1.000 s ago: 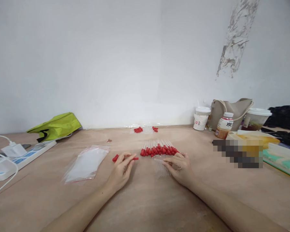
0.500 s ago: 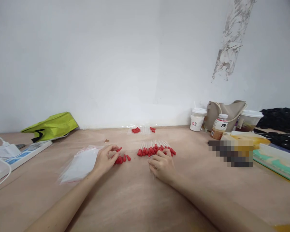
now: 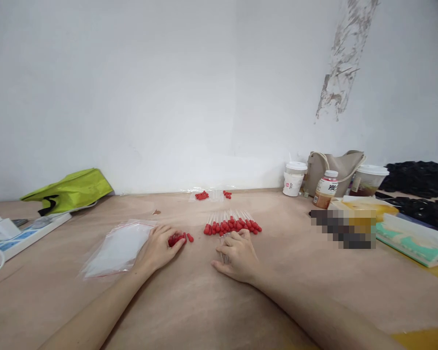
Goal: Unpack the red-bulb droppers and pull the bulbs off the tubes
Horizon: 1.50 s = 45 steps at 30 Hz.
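My left hand (image 3: 155, 247) rests on the table with its fingers curved around a small pile of red rubber dropper bulbs (image 3: 190, 237). Its thumb is spread apart, and the palm side is partly hidden. My right hand (image 3: 238, 256) lies over some clear glass tubes (image 3: 225, 257), thumb apart from the fingers, which touch the tubes. Just beyond it is a row of assembled droppers (image 3: 233, 225), red bulbs toward me and clear tubes pointing away. To the left of my left hand, partly under it, lie clear zip bags (image 3: 113, 250) around something white.
Near the wall, clear plastic bags (image 3: 214, 195) hold more red pieces. A green bag (image 3: 73, 188) and a power strip (image 3: 32, 236) are at left. At right stand a paper cup (image 3: 294, 180), a bottle (image 3: 326, 190), a grey handbag (image 3: 337, 163) and a lidded cup (image 3: 370, 180).
My left hand has lowered onto the red bulbs, and the bulb it held up no longer shows in its fingers. My right thumb has moved away from its fingers. The view has shifted slightly.
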Motion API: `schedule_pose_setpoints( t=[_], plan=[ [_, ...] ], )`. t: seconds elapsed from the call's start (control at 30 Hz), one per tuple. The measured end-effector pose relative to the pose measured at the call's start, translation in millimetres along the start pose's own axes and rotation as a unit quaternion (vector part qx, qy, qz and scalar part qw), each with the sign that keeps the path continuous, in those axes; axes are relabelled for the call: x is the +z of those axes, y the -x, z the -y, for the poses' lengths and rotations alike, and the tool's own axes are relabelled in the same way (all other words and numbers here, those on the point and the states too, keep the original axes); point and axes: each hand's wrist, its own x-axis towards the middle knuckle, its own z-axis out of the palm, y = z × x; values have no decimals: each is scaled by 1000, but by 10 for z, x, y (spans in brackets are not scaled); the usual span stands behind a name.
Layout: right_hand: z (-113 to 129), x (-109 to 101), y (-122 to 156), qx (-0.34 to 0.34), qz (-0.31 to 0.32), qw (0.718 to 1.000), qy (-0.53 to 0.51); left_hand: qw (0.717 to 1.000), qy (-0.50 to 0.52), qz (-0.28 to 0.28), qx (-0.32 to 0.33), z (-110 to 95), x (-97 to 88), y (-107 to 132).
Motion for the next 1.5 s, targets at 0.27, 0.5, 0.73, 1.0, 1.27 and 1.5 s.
schedule_pose_setpoints(
  t=[0.27,0.5,0.73,1.0,1.27,1.5],
  plan=[
    [-11,-10,-7,-6,24,1000,11,1000,18,-4,7,-338,-183,-81],
    [-30,34,5,-14,32,999,19,996,60,65,31,-571,17,-400],
    [-39,79,4,-22,24,999,16,983,136,120,35,-553,312,-606],
    [-148,-120,-47,21,-79,997,17,984,120,134,-22,-513,362,-550],
    [-437,-125,121,67,-142,987,23,988,110,93,-50,-537,370,-536],
    [-438,-170,198,99,-168,980,-22,981,188,-16,-37,-515,168,-66]
  ],
)
